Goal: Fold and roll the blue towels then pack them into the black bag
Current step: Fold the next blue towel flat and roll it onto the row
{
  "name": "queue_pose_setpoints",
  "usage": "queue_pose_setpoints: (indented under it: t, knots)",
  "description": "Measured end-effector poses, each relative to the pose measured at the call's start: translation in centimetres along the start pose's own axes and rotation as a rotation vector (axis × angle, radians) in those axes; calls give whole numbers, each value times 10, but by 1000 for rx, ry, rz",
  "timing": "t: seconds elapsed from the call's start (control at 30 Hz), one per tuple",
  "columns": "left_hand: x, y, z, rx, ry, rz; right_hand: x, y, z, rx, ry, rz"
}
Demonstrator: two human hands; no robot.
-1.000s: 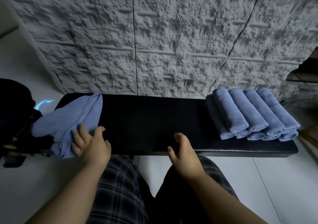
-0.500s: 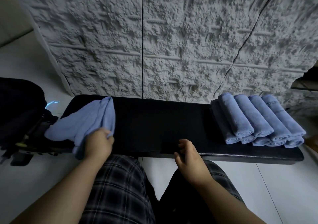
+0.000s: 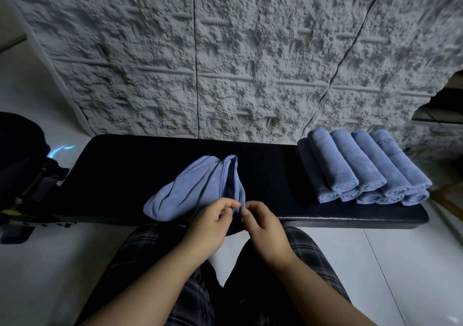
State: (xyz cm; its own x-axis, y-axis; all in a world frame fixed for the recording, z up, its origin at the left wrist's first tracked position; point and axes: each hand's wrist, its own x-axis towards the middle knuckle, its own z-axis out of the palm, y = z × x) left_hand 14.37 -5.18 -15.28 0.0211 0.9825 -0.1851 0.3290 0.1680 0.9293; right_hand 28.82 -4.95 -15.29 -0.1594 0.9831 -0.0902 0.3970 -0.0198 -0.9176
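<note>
A loose, crumpled blue towel [image 3: 195,190] lies in the middle of the black padded bench [image 3: 120,165], near its front edge. My left hand [image 3: 213,223] and my right hand [image 3: 263,225] meet at the towel's near corner, and each pinches the hem between thumb and fingers. Several rolled blue towels [image 3: 363,167] are stacked in two layers at the bench's right end. A black bag [image 3: 17,145] sits off the bench's left end, mostly cut off by the frame edge.
A rough grey textured wall [image 3: 225,62] rises right behind the bench. White floor [image 3: 400,263] surrounds it. My legs in plaid shorts [image 3: 155,263] are under my arms. Dark bench hardware [image 3: 37,190] juts out at the left end.
My left hand gripped the towel at the bench's left end and dragged it to the middle. My right hand left the bench edge and joined it on the towel's corner.
</note>
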Motion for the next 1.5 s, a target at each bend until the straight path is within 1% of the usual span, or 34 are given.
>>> queue_pose_setpoints:
  t: [0.07,0.13,0.23,0.3,0.37,0.43,0.5,0.53,0.6,0.67,0.73,0.8,0.87,0.9,0.97,1.03,1.17,1.3,1.33,1.43,1.5]
  knots:
    - [-3,-1,3,-33,-30,-7,1,0,-2,47,40,40]
    - [-7,1,5,-61,-76,-1,0,0,-3,102,62,36]
    - [-9,2,6,-58,-135,32,0,-3,-5,139,-1,11]
    - [-8,2,5,-41,-152,42,-1,-3,-4,107,-61,23]
    - [-8,-1,4,-7,-149,45,-1,-1,-3,8,-95,15]
    - [-10,1,0,164,-140,70,-2,0,-2,-62,-109,-33]
    - [-8,-1,-2,387,-89,130,-1,0,-3,-110,-56,-102]
    - [-8,-1,-4,477,-39,164,-1,-1,-4,-126,-24,-122]
    - [-6,1,-8,636,90,235,-3,-5,-7,-128,1,-108]
    - [-3,2,-12,766,220,338,-6,-12,-9,-48,-9,-53]
    - [1,8,-19,854,335,445,-8,-22,-10,68,33,22]
    - [4,17,-28,904,397,522,-7,-31,-13,142,120,56]
    - [6,24,-41,935,432,551,-7,-43,-17,186,163,75]
    - [6,27,-48,945,449,545,-8,-50,-21,198,153,88]
    - [5,31,-60,933,480,500,-13,-63,-26,181,103,81]
    - [1,36,-69,895,500,461,-16,-74,-30,116,89,14]
    - [-13,52,-75,842,544,424,-20,-91,-35,34,221,-114]
    - [-28,64,-84,822,583,371,-26,-99,-43,55,368,-176]
    - [-31,67,-87,773,579,350,-26,-100,-45,40,374,-190]
    - [-32,72,-97,503,558,239,-27,-94,-49,-101,377,-217]
    - [-34,71,-108,406,583,218,-26,-89,-50,-166,406,-202]
